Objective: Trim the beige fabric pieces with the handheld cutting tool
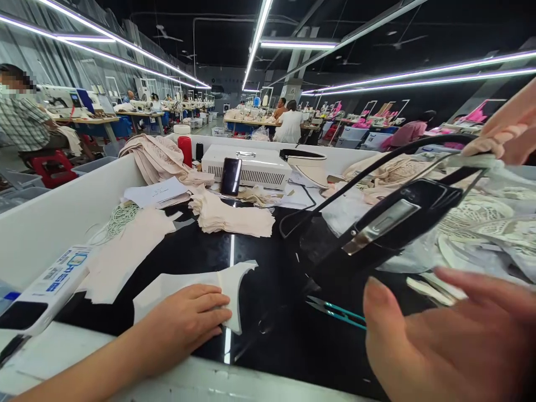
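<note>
My left hand lies flat on a cream fabric piece, which rests on the black tabletop, its fingers outstretched and holding nothing. At the lower right my right hand is raised with thumb and fingers apart. It looks empty and is a little blurred. Nearest to it, on the tabletop, are teal thread snips, their handle end partly hidden behind my thumb. Above them is a black bag-like object with a silver plate and a long black strap; it is tilted and blurred. Another person's hand is at its upper end.
A stack of cream fabric pieces and a phone stand before a white vented box. To the left lie more cream cloth and a white carton. Lace pieces are heaped right. A white wall borders the table.
</note>
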Available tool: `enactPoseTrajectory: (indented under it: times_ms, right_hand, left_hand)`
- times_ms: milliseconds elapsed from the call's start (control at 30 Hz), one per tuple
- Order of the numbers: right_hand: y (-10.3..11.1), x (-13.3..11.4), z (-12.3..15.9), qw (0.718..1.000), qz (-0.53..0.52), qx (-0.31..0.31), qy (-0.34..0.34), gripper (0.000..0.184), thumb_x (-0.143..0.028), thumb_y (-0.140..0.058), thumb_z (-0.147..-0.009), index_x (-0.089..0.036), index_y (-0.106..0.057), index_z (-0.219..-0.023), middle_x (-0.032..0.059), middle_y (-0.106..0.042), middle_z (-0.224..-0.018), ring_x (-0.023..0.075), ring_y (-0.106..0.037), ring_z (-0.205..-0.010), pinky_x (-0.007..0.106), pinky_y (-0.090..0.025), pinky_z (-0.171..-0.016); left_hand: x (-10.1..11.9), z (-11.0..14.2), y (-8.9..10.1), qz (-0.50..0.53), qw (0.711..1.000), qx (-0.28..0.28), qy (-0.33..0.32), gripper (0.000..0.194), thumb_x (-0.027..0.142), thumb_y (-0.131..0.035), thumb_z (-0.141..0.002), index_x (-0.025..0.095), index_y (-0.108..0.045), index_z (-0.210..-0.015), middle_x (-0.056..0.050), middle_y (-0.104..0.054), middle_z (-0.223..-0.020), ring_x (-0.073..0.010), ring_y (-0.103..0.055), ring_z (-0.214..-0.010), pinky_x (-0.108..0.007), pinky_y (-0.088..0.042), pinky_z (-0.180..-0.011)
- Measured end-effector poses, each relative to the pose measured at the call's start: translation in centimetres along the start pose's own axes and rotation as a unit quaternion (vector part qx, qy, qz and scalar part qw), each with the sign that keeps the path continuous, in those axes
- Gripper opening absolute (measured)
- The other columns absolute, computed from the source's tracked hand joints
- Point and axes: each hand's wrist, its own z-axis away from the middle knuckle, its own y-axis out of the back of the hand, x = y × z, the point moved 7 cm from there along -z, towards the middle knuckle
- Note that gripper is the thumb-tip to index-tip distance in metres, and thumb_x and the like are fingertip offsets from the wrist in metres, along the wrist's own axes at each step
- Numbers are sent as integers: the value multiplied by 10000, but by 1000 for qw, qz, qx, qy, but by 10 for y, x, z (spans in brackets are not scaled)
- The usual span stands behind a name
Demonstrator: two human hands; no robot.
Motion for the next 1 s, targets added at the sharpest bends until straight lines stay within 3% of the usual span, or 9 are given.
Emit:
enactPoseTrajectory:
  times_ms: [33, 67, 100, 200, 300, 367, 633, 833, 1000]
  right_hand:
    - [7, -5, -4, 995, 8, 92, 23, 762, -168, -880, -741, -509, -587, -1357, -22, -598, -1380, 337, -616, -1214, 517, -580, -935]
    - [0, -2, -9, 995, -16, 99, -17, 760, -207, -871, -764, -507, -553, -1386, -43, -530, -1471, 330, -548, -1327, 541, -527, -1056]
    - [-14, 2, -15, 995, -58, 63, -59, 752, -255, -853, -789, -498, -512, -1414, -44, -530, -1474, 310, -494, -1395, 540, -501, -1100]
    - [-44, 11, -23, 977, -140, 13, -158, 761, -303, -864, -785, -403, -479, -1433, 6, -642, -1305, 246, -672, -1128, 452, -594, -950]
    - [-51, 17, -24, 972, -147, 33, -179, 580, -274, -876, -787, -305, -571, -1279, -9, -714, -1041, 165, -698, -784, 326, -609, -732]
    - [-56, 18, -24, 968, -163, 21, -187, 398, -294, -855, -816, -288, -603, -1124, -27, -704, -949, 145, -660, -708, 296, -595, -658]
    - [-87, -2, -12, 924, -270, -103, -248, 374, -453, -853, -798, -294, -630, -1053, -18, -700, -968, 167, -656, -822, 317, -589, -728]
    - [-100, -27, 5, 873, -381, -132, -273, 479, -432, -908, -746, -274, -585, -1063, -36, -677, -812, 145, -643, -594, 281, -544, -498]
    - [-102, -45, 23, 838, -439, -144, -289, 463, -428, -873, -794, -292, -565, -1111, -53, -662, -788, 132, -627, -573, 283, -551, -514]
  left_hand:
    - [0, 0, 1, 2, 1000, -1, 0, 238, 213, -518, -1079, 196, -662, -1268, -72, -721, -1306, -234, -657, -1255, -388, -547, -1111]
    - [1, 0, 2, 5, 1000, -3, -2, 240, 213, -511, -1082, 198, -666, -1265, -69, -722, -1304, -233, -658, -1252, -386, -545, -1112]
    - [2, 1, 2, 8, 1000, -7, -3, 241, 215, -504, -1086, 200, -669, -1260, -67, -724, -1301, -230, -660, -1248, -382, -545, -1111]
    - [4, 2, 4, 20, 1000, -14, -7, 243, 235, -490, -1095, 204, -680, -1243, -64, -731, -1281, -223, -666, -1232, -372, -552, -1095]
    - [5, 3, 6, 29, 999, -17, -12, 244, 240, -487, -1099, 196, -691, -1225, -68, -734, -1271, -218, -667, -1223, -376, -539, -1108]
    - [5, 2, 7, 36, 999, -24, -13, 242, 235, -487, -1101, 190, -693, -1220, -73, -735, -1259, -209, -673, -1204, -374, -528, -1116]
    - [19, -13, 5, 38, 998, -26, -49, 158, 243, -542, -1079, 165, -676, -1107, -65, -737, -1090, -189, -696, -1007, -320, -565, -965]
    - [30, -19, -10, -19, 994, -37, -99, 201, 197, -508, -1075, 167, -661, -948, -41, -712, -900, -187, -680, -910, -308, -551, -901]
    - [26, -19, -6, 47, 998, -15, -45, 205, 180, -513, -1066, 170, -681, -950, -37, -716, -918, -173, -671, -867, -288, -539, -824]
